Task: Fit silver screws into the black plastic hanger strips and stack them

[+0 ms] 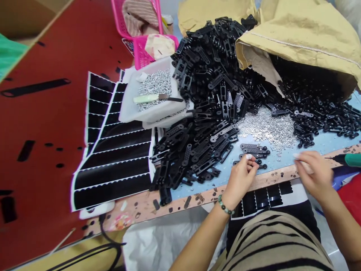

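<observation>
At the table's front edge, my left hand (243, 172) is closed in a pinch beside a small group of black plastic link pieces (252, 147) with round ends. What its fingertips hold, if anything, is too small to make out. My right hand (316, 171), slightly blurred, hovers to the right with thumb and forefinger tips together; anything between them is hidden. White covers a fingertip on each hand. Behind the hands lies a pile of small silver screws and nuts (267, 126). Small black round-headed parts (313, 120) are heaped to its right.
A large heap of black plastic pieces (197, 150) fills the table's middle. White tubs (149, 116) hold silver screws and a pale-handled tool (150, 98). Black sticker sheets (113, 165) lie left. A torn paper sack (299, 34) stands behind; a green-handled driver (351, 159) is far right.
</observation>
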Demonstrator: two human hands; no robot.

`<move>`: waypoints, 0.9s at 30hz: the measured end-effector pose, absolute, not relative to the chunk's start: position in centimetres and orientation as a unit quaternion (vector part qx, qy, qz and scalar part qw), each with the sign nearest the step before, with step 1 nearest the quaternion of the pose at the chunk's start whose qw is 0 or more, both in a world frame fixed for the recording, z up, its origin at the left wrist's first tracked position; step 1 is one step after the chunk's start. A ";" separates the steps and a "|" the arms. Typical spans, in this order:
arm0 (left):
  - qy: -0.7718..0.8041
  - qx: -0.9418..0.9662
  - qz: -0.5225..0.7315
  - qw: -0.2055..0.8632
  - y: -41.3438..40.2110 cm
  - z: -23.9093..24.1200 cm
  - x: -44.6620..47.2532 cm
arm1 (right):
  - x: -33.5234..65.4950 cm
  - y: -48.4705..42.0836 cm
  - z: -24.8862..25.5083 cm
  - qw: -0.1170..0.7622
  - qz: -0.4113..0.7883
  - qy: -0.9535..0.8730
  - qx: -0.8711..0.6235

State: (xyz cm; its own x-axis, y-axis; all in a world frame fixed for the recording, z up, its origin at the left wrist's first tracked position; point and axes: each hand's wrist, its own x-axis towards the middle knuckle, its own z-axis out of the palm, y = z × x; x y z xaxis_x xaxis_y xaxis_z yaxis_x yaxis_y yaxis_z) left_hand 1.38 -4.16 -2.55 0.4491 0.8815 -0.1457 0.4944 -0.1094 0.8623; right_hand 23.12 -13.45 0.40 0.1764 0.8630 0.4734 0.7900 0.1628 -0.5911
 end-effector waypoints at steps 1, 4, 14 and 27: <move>0.478 0.724 0.207 0.452 -4.2 -2.5 1.5 | 22.2 -12.3 -0.5 0.384 0.055 -0.661 -0.642; 0.474 0.747 0.195 0.422 -4.4 -2.2 1.6 | 20.4 -9.1 -3.0 0.261 0.065 -0.705 -0.657; 0.383 0.872 0.169 0.255 -3.6 -3.4 -1.5 | 20.7 -7.7 -4.4 0.101 0.034 -0.734 -0.671; 0.368 0.879 0.178 0.245 -3.8 -5.2 -1.0 | 18.9 -7.6 -2.1 0.300 0.260 -0.721 -0.567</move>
